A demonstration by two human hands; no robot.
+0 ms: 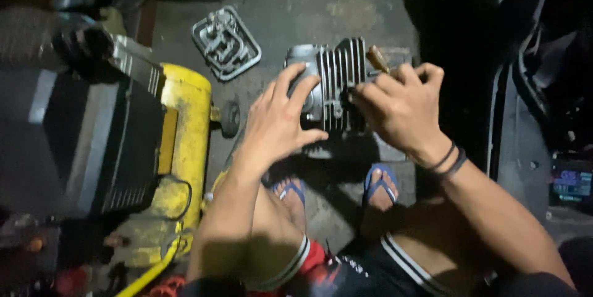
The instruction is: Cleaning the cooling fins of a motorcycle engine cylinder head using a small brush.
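Head view: finned engine cylinder [333, 87] steadied on the floor [296, 0] before sandalled feet.
Left hand [278, 121] fingers are spread against it; right hand [401, 108] is pinching a wooden-handled tool [377, 58], which could slip off the fins.

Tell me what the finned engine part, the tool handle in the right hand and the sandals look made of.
Finned engine part: cast metal, likely aluminium; dull grey, thin ribs.
Tool handle: looks like wood; brown, matte, though plastic is possible.
Sandals: probably rubber or foam; blue straps.

Two hands [278, 127], one finned engine cylinder [336, 84], one metal cover [225, 42], two blue sandals [380, 183], one yellow compressor tank [182, 142]
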